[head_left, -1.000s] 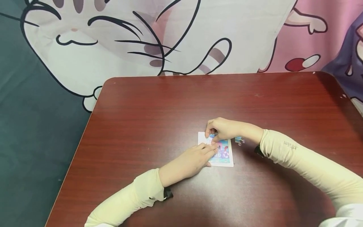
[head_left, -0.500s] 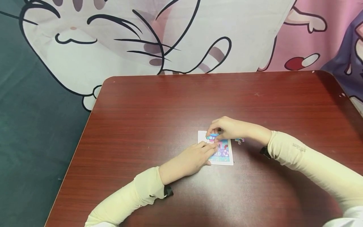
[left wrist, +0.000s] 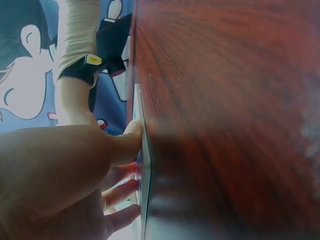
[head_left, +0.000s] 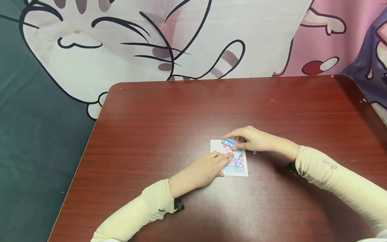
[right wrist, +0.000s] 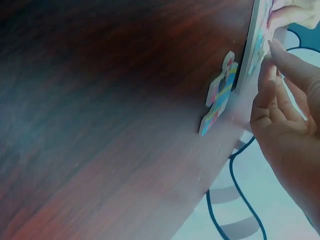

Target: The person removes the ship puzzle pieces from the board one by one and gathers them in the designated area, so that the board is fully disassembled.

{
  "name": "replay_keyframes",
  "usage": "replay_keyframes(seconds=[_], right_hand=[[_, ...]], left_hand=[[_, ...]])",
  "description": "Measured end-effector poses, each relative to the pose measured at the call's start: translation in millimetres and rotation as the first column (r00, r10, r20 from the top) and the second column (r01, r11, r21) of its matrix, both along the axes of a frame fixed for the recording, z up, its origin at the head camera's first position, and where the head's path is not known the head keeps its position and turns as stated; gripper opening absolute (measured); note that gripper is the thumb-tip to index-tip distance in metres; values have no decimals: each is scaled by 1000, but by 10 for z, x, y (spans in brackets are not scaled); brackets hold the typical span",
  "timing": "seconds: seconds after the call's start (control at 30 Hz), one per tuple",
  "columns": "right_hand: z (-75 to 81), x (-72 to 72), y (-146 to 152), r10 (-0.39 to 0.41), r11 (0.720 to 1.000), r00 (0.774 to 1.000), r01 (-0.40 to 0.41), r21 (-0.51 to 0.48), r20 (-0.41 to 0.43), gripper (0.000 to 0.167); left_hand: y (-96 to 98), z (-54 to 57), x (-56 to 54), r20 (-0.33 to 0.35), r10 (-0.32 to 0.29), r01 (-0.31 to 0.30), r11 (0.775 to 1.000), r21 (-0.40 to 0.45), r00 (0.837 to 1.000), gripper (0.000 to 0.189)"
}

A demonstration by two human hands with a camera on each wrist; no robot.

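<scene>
A white-bordered jigsaw puzzle board with a pink, purple and blue picture lies on the table. My left hand rests on its left part, fingers extended over the picture; in the left wrist view the thumb touches the board's edge. Between thumb and fingers, my right hand pinches a blue and pink puzzle piece, turned at an angle over the upper part of the board. In the right wrist view that piece is mostly hidden by the fingers.
Beside the board lies a loose puzzle piece with colourful stripes, mostly covered by the right hand in the head view. The brown wooden table extends around the board. A cartoon-print curtain hangs behind the table's far edge.
My right hand has drawn back to the right, and the pinched piece has shifted and turned, showing more of itself. The left hand and the board have stayed in place.
</scene>
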State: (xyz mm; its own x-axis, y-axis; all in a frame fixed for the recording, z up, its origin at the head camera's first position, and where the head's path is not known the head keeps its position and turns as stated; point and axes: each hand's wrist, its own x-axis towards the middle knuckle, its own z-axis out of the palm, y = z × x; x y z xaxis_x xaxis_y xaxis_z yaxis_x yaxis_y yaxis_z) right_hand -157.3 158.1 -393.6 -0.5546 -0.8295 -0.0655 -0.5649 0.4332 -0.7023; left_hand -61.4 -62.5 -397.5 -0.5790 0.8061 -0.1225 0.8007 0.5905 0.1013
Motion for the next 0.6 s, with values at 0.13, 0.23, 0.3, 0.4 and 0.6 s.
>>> replay_keyframes(seconds=[0.13, 0.23, 0.3, 0.4, 0.6], right_hand=[[4, -6, 80, -26, 1000, 1000, 26, -8, 5, 44], [-19, -6, 158, -6, 1000, 998, 4, -30, -56, 45], [-38, 3, 209, -2, 999, 995, -3, -45, -100, 45], [-56, 26, 284, -6, 997, 991, -3, -71, -132, 45], [-46, 77, 417, -33, 996, 980, 16, -89, -195, 43]], left_hand=[[1, -8, 0, 4, -1, 1, 1000, 7, 1000, 54], [6, -10, -2, 12, -1, 1, 1000, 12, 1000, 54], [8, -9, -4, 16, 0, 0, 1000, 12, 1000, 54], [6, -8, -5, 29, 6, -6, 1000, 16, 1000, 55], [-13, -5, -16, 34, -1, 0, 1000, 28, 999, 54]])
